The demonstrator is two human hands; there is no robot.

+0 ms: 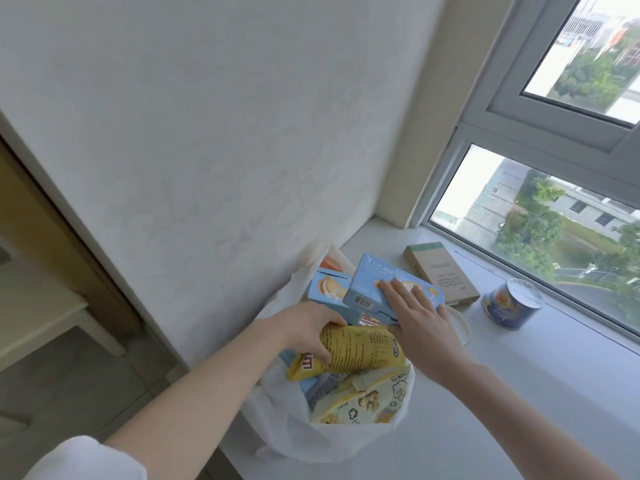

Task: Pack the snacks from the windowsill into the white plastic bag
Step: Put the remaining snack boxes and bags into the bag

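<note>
Gripping a yellow chip packet (360,348) over the white plastic bag (277,417), the left hand (308,327) curls around it. At one o'clock, the right hand (415,313) lies flat, fingers straight, on a blue box (374,282). Farther at two o'clock, a brown box (440,271) and a blue can (512,303) sit on the windowsill (554,375).

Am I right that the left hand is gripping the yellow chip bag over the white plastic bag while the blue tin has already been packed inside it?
Not quite: the blue tin is not packed; the head view shows it standing on the windowsill by the window. The rest holds: the left hand grips the yellow chip bag over the white plastic bag.
</note>
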